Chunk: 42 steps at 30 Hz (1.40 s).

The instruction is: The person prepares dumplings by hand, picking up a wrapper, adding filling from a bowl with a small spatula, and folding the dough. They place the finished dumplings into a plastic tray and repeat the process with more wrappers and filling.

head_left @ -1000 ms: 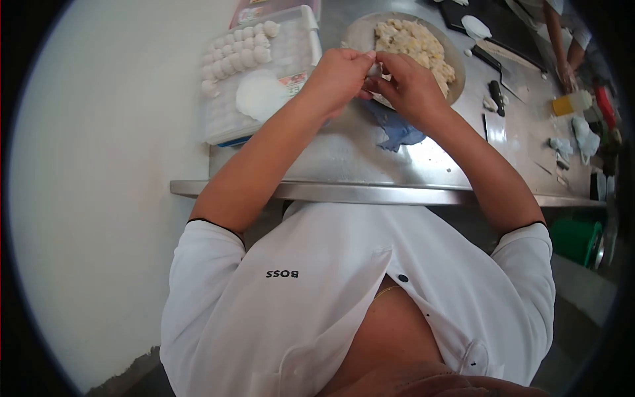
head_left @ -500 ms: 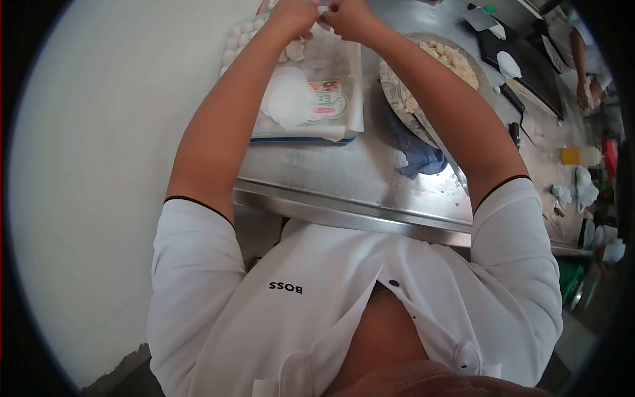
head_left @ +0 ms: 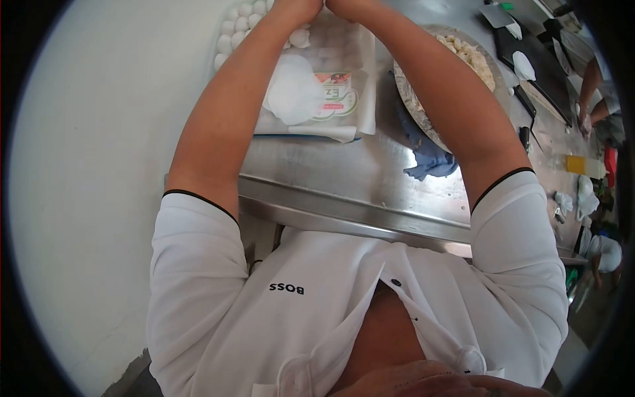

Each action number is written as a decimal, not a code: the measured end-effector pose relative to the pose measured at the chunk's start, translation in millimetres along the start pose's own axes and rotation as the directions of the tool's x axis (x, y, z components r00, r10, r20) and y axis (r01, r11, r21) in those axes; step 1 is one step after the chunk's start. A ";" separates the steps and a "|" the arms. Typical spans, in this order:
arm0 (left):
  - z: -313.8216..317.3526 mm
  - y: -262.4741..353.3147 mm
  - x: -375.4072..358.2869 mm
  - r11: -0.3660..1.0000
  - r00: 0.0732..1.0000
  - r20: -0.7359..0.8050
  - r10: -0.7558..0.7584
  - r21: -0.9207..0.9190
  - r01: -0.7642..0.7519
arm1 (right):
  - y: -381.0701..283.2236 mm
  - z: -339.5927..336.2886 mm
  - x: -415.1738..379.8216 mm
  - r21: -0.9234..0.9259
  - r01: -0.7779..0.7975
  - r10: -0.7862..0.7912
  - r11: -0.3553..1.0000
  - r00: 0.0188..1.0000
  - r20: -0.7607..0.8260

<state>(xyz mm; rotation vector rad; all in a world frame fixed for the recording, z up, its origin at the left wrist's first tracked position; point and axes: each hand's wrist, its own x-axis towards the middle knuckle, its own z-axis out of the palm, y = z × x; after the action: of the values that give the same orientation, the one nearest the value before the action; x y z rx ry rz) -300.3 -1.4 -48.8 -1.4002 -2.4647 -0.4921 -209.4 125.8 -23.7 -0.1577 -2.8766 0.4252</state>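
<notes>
At the top edge, my left hand [head_left: 301, 8] and my right hand [head_left: 350, 8] are close together above the far end of a tray. Their fingers are cut off by the frame, so what they hold is hidden. Rows of white round balls [head_left: 228, 28], eggs or dough balls, fill the tray's left side. Beside my left forearm lies a white, translucent crumpled bundle [head_left: 291, 89], partly over a printed label [head_left: 336, 92] on clear plastic sheeting [head_left: 365, 99]. My right forearm passes over a round metal pan [head_left: 415, 109] holding pale, chunky pieces [head_left: 471, 58].
A blue cloth [head_left: 430, 162] lies under the pan's near side on the steel table [head_left: 344, 172]. To the right are a black board [head_left: 512, 49], a black-handled tool [head_left: 526, 102] and a yellow-filled bottle [head_left: 582, 165]. Another person's hand [head_left: 585, 124] shows at far right. A wall stands left.
Both hands have moved up, and their fingers, earlier pinched around something whitish, are now out of frame. The view has shifted slightly, so the pan and tools sit further right.
</notes>
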 end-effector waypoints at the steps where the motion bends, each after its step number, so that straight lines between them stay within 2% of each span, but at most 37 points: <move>1: -3.1 4.0 0.8 0.997 0.998 -0.019 -0.068 -0.032 0.067 | 12.3 21.1 18.0 -0.001 -0.087 0.087 0.996 0.996 -0.021; 2: -5.2 6.4 1.7 0.989 0.990 -0.039 -0.135 -0.065 0.133 | 18.9 32.5 28.6 -0.001 -0.173 0.172 0.985 0.984 -0.043; 3: -4.5 5.7 2.5 0.989 0.990 -0.040 -0.136 -0.065 0.133 | 17.7 32.1 29.4 -0.002 -0.172 0.171 0.985 0.984 -0.043; 6: -7.2 6.5 2.7 0.981 0.983 -0.003 -0.183 -0.072 0.182 | 5.1 19.8 17.9 -0.023 -0.138 0.138 0.990 0.990 -0.004; 8: -18.9 12.6 0.7 0.974 0.972 0.135 -0.195 -0.092 0.208 | -8.6 7.1 -5.3 0.048 -0.070 0.073 0.996 0.995 -0.072; 9: -22.0 14.7 -0.1 0.974 0.972 0.132 -0.195 -0.091 0.208 | -11.7 7.5 -3.3 0.048 -0.068 0.072 0.997 0.995 -0.074; 11: -21.2 14.3 -1.6 0.926 0.959 0.102 -0.263 -0.251 0.281 | -12.9 15.9 3.7 0.055 -0.086 0.088 0.995 0.995 -0.044; 12: -21.1 14.2 -1.9 0.927 0.960 0.101 -0.262 -0.251 0.279 | -10.7 19.1 4.6 0.054 -0.086 0.088 0.995 0.995 -0.046; 14: -12.8 7.4 0.8 0.967 0.983 0.031 -0.179 -0.178 0.182 | -8.3 17.2 2.2 0.218 -0.153 0.170 0.964 0.983 -0.064; 15: -8.6 4.5 0.7 0.968 0.984 0.028 -0.174 -0.178 0.176 | -8.6 15.6 3.6 0.216 -0.154 0.173 0.964 0.982 -0.070; 17: -4.3 2.0 2.8 0.998 0.998 -0.024 -0.061 -0.005 0.061 | -5.6 15.0 10.0 -0.013 0.120 -0.120 0.993 0.993 -0.007; 18: -1.6 1.0 4.2 0.999 0.998 -0.027 -0.054 -0.004 0.054 | 0.4 13.4 9.8 -0.016 0.117 -0.117 0.993 0.993 -0.012; 20: -11.9 13.3 -1.9 0.991 0.991 0.012 -0.130 -0.018 0.130 | -11.8 -21.2 -10.0 -0.031 0.237 -0.233 0.971 0.967 0.101; 21: -14.1 19.0 -2.6 0.991 0.992 0.011 -0.129 -0.017 0.129 | -9.6 -22.6 -8.8 -0.031 0.237 -0.233 0.971 0.967 0.099; 23: -12.8 26.2 -0.6 0.967 0.969 0.007 -0.249 -0.048 0.249 | 13.4 -9.2 8.6 -0.093 -0.003 0.007 0.996 0.999 0.045; 24: -12.2 27.6 0.9 0.967 0.969 0.004 -0.249 -0.047 0.248 | 31.6 -3.4 17.1 -0.094 -0.001 0.005 0.996 0.999 0.043; 26: -9.7 27.9 -1.0 0.973 0.974 -0.025 -0.223 -0.071 0.221 | 78.2 11.7 30.8 -0.340 0.049 -0.098 0.939 0.987 -0.130; 27: -5.4 25.7 -2.8 0.973 0.974 -0.023 -0.223 -0.070 0.221 | 92.4 13.0 30.0 -0.338 0.048 -0.097 0.940 0.987 -0.129; 29: -4.5 27.4 -4.7 0.987 0.975 -0.160 -0.154 -0.062 0.146 | 98.0 0.8 20.2 -0.394 0.304 -0.322 0.867 0.947 0.022; 30: -2.7 29.9 -4.6 0.988 0.975 -0.160 -0.152 -0.061 0.144 | 96.7 0.5 13.3 -0.394 0.303 -0.321 0.868 0.947 0.021; 31: -13.4 46.1 -7.0 0.981 0.970 -0.146 -0.195 -0.040 0.191 | 78.3 -12.6 -6.6 0.185 -0.018 0.013 0.983 1.000 0.026; 32: -21.3 60.2 -10.2 0.971 0.962 -0.132 -0.239 -0.017 0.239 | 67.7 -19.5 -17.3 0.666 -0.353 0.283 0.657 0.934 0.216; 36: -28.6 88.8 -22.0 0.981 0.956 -0.220 -0.193 -0.062 0.184 | 77.9 -6.9 -15.6 0.661 -0.342 0.300 0.667 0.936 0.182; 38: -30.2 99.2 -25.0 0.963 0.958 -0.098 -0.269 -0.045 0.266 | 72.6 -15.4 -22.6 0.650 -0.353 0.375 0.673 0.920 0.112; 39: -31.6 104.1 -27.2 0.963 0.958 -0.098 -0.270 -0.042 0.267 | 69.6 -20.0 -26.0 0.651 -0.352 0.373 0.673 0.921 0.112; 41: -35.9 112.3 -31.1 0.980 0.982 0.026 -0.188 0.075 0.186 | 63.0 -30.9 -30.3 0.634 -0.348 0.400 0.691 0.914 0.065; 42: -38.1 117.1 -32.3 0.979 0.982 0.021 -0.187 0.082 0.185 | 59.5 -37.0 -32.0 0.638 -0.340 0.396 0.691 0.916 0.060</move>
<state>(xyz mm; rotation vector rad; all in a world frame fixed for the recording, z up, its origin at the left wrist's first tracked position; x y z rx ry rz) -180.6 13.6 -7.9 -1.1598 -2.6215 -0.4092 -165.2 188.0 -13.5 -0.6175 -2.4249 1.4079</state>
